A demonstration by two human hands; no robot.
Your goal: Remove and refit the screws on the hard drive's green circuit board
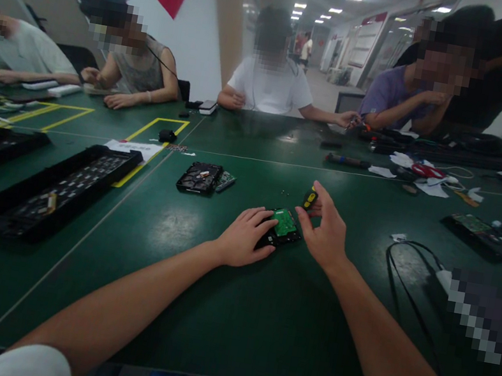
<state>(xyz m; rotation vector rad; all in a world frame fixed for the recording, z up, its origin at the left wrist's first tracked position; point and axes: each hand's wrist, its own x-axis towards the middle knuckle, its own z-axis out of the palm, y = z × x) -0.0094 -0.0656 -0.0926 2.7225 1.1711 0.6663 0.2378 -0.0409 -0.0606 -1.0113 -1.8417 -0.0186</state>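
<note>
My left hand lies over the left end of a black casing with a green circuit board, its thumb along the near edge and its fingers across the top. This casing rests flat on the green table. Just to its right, my right hand is closed around a screwdriver with a stubby black-and-yellow handle, held between thumb and fingers above the table. The screwdriver's tip cannot be made out. A few tiny bits, perhaps screws, lie beyond the board.
A square black fan-like unit and a small board lie to the left. Long black trays stand farther left. On the right are a cable, a power strip and another board unit. Several people sit across the table.
</note>
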